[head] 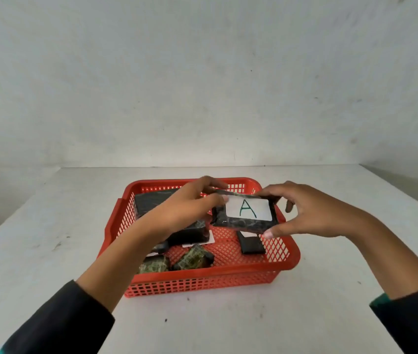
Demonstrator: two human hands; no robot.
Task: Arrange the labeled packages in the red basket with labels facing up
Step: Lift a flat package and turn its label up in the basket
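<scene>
Head view: both hands meet over a red basket (197,275) that sits on a pale table (49,251) in front of a plain wall (202,72). Between them they hold a dark wrapped package (246,222) above the basket's right half, clear of the mesh floor and tipped slightly toward the camera. Its white label (248,208), marked with a green letter A, faces up. The left hand (187,208) pinches the package's left end, fingers over the far edge and thumb on the near face beside the label. The right hand (312,210) clamps the right end, thumb under the near corner, fingers curled over the top.

Inside the basket lie more dark packages. A large one (151,201) rests in the far left corner with no label showing. Another (192,232) lies partly under the left wrist, a white label edge peeking out beneath it. A small black one (251,245) lies under the held package. Two greenish wrapped bundles (190,260) sit by the near wall. Dark sleeves (57,320) cover both forearms.
</scene>
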